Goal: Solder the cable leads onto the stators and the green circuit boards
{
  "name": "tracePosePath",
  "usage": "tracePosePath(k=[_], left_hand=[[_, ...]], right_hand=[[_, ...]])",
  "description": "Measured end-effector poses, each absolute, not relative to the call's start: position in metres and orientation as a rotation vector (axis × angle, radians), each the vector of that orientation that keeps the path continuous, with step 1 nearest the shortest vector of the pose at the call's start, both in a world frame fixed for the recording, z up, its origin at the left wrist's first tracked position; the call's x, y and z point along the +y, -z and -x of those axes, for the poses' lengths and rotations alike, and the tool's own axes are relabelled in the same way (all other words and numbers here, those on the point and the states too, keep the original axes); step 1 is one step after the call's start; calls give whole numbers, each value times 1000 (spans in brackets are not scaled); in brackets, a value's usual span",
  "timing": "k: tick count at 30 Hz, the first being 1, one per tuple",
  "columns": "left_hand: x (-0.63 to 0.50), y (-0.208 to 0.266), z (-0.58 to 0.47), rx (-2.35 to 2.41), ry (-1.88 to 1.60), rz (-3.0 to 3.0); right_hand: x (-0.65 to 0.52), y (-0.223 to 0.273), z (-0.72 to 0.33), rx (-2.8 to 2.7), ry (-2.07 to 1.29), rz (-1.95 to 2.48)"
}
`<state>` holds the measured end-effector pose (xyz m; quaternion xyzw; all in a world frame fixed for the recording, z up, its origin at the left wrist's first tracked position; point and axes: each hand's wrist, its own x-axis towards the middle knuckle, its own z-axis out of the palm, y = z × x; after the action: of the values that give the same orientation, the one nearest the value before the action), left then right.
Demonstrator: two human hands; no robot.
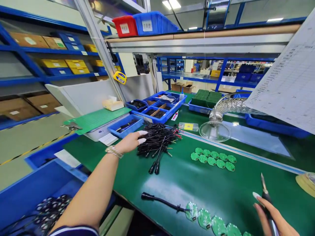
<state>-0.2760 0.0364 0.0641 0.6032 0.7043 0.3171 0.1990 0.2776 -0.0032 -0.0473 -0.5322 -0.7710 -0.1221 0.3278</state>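
Observation:
My left hand (130, 142) reaches to the left edge of a pile of black cables (158, 137), with white covers on two fingertips. Its fingers are stretched out and apart over the cables, and no cable shows gripped between them. My right hand (273, 213), at the lower right, is closed around a soldering iron (267, 196) whose tip points up and away. A single black cable (162, 200) lies near the front edge, its end on the first of a row of round green circuit boards (204, 219). Further back, two more rows of round boards (213, 158) lie on the green mat.
Behind the cables stands a divided blue parts tray (159, 113). A clear fume-extraction hose (219, 111) with a round hood stands right of it. A tape roll (306, 183) sits at the right edge. A blue bin (49, 183) with black parts is at lower left.

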Motion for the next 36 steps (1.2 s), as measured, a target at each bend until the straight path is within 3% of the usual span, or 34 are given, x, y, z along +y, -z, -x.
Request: tracePosePath(k=[5, 11, 17, 23, 30, 36], left_hand=[[9, -75, 247, 1493, -1069, -1566], [-2, -20, 196, 1596, -170, -1809], [7, -11, 225, 1972, 134, -1874], [-10, -16, 232, 1920, 300, -2063], [7, -9, 138, 1934, -16, -2456], [37, 18, 83, 1959, -66, -2468]], right_hand=[[-5, 39, -272, -2029, 291, 1411], [-7, 33, -267, -2034, 306, 1433], [-10, 34, -266, -2022, 317, 1387], [-24, 31, -251, -2193, 59, 1233], [-44, 33, -205, -2527, -323, 1030], [-47, 40, -200, -2506, -402, 1071]])
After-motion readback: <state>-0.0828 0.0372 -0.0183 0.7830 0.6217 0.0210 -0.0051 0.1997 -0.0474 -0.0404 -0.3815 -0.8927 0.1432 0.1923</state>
